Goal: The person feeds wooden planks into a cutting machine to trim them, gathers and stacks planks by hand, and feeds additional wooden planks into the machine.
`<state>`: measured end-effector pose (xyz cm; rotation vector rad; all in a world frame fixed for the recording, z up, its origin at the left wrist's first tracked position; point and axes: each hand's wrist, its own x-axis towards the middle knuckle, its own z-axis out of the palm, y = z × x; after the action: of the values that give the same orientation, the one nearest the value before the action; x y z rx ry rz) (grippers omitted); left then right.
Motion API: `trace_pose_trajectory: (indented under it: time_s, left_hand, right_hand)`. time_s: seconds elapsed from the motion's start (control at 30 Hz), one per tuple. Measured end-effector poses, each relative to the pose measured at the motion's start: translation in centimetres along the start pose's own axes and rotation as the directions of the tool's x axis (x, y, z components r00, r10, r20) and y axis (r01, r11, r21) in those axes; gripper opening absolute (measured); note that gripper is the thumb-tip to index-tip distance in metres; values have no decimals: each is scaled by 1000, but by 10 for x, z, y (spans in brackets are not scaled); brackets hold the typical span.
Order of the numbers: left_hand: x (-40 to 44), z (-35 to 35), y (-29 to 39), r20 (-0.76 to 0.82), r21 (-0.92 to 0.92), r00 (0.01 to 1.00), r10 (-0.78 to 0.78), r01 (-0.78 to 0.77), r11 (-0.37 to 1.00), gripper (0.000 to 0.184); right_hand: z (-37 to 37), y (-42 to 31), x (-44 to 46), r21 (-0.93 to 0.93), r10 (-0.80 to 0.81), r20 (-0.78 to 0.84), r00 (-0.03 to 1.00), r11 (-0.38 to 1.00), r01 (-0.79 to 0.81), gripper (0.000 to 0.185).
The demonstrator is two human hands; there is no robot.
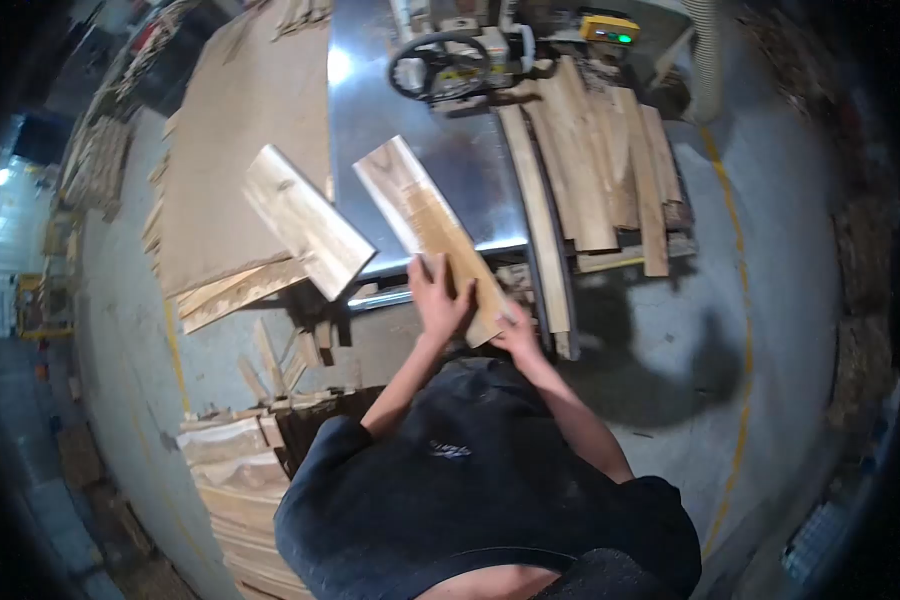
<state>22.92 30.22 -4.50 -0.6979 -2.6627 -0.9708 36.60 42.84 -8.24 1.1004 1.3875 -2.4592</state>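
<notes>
Hands (478, 308) on 1 board (432, 218).

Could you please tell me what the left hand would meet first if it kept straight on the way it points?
Beyond the board it already touches, the left hand would probably cross the metal tabletop and meet the black handwheel, though height is hard to judge.

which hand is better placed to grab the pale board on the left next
Left, probably: the left hand is nearer the pale board; the right hand is at the held board's near end.
</notes>
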Motion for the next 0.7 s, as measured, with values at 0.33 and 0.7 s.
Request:
trace_pose_trajectory:
  time_s: [0.33, 0.7]
  left_hand:
    - [62, 47, 12, 177, 84, 983, 40, -55, 995, 78]
    - [144, 87, 14, 182, 65, 979, 92, -105, 992, 76]
  right_hand:
    - [27, -8, -3, 372, -88, -202, 975, 914, 159, 51]
    - [32, -59, 59, 164, 159, -271, 949, 979, -117, 59]
